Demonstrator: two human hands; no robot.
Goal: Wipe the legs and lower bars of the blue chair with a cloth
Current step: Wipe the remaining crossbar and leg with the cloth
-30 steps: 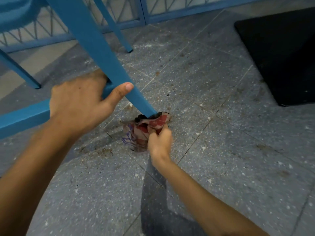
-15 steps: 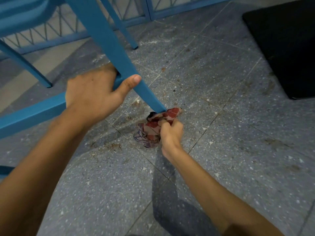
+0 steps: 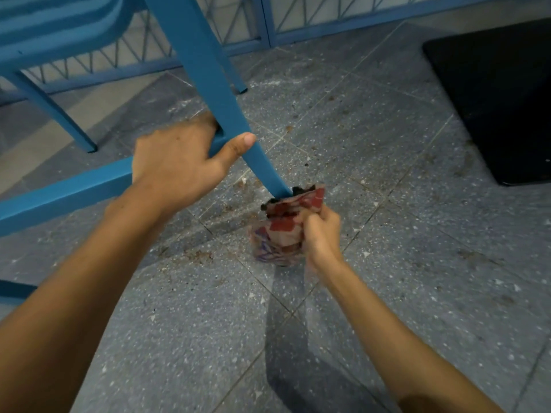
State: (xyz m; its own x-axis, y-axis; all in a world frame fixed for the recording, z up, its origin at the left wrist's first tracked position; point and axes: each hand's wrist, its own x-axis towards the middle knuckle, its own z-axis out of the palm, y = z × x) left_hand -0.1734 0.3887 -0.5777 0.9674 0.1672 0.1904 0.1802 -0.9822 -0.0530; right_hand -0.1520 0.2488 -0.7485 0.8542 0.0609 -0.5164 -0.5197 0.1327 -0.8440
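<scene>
Speckled grey floor [image 3: 387,263]: crumpled red patterned cloth [image 3: 283,228] at the foot of the slanted blue painted chair leg [image 3: 208,70].
Right hand [image 3: 320,231] grips the cloth; the leg's long axis rises up-left, where the left hand [image 3: 176,162] clasps it.

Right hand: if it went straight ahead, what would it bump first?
Probably the foot of the chair leg: the right hand grips the cloth right against it, though depth is hard to judge.
</scene>
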